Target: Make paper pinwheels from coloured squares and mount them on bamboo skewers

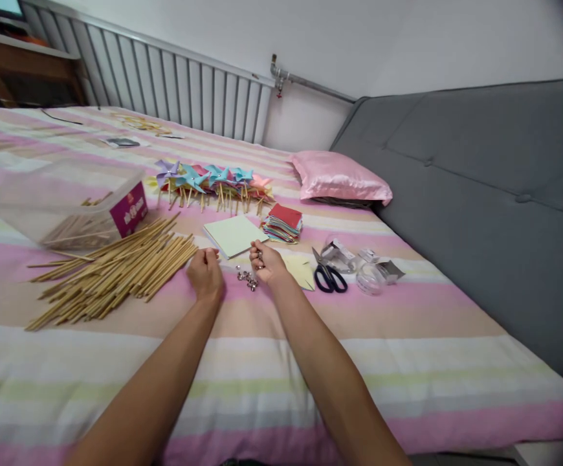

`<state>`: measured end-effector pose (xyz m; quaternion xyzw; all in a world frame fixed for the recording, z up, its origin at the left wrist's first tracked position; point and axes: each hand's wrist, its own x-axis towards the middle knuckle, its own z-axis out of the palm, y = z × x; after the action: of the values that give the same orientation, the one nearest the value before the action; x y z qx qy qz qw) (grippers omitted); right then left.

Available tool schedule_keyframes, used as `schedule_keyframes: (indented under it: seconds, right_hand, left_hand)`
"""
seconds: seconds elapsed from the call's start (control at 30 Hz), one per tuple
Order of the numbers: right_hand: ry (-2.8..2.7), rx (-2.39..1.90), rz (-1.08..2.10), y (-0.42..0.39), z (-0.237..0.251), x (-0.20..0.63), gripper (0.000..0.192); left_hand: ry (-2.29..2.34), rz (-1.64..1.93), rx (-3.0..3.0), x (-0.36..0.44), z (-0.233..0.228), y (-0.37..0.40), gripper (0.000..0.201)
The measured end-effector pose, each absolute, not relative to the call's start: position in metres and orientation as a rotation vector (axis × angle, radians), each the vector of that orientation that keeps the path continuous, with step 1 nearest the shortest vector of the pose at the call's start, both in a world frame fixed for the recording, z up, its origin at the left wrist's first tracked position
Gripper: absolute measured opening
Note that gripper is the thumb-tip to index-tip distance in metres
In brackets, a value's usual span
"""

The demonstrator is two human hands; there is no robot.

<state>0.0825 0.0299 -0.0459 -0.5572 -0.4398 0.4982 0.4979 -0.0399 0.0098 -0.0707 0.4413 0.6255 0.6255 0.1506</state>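
Note:
My left hand (206,273) is closed in a fist on the bedsheet, close to the right end of a pile of thin wooden sticks (126,272). What it holds, if anything, is hidden. With curled fingers, my right hand (266,260) grips a few small shiny metal pieces, partly visible between the fingers. Between the hands lies a little heap of the same metal pieces (247,278). Just beyond them is a pale green square pad of paper (235,235). A yellow paper square with cuts at its corners (301,270) lies partly behind my right forearm.
Black-handled scissors (330,278), clear packaging (342,255) and a round clear container (370,279) lie at right. Coloured paper squares (284,222) are stacked behind. Finished pinwheels (213,178) lie farther back, a clear plastic box (68,226) at left, a pink pillow (342,176) by the grey headboard (480,175).

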Motion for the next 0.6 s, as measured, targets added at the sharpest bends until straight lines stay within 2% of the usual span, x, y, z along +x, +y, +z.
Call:
schedule_keyframes:
  seconds: [0.13,0.27,0.6]
  right_hand:
    - [-0.873,-1.18,1.461,0.044,-0.028,0.117,0.03]
    - [-0.703,-1.04,1.548,0.048,-0.006,0.16,0.029]
    - [-0.442,-1.136,1.345,0.028,0.046,0.277,0.033]
  left_hand:
    - [1.812,1.788,1.271,-0.04,-0.07,0.011,0.03]
    - [1.82,1.772,1.283,-0.04,-0.069,0.011,0.029]
    - [1.807,1.773,1.287,-0.039,-0.064,0.012,0.028]
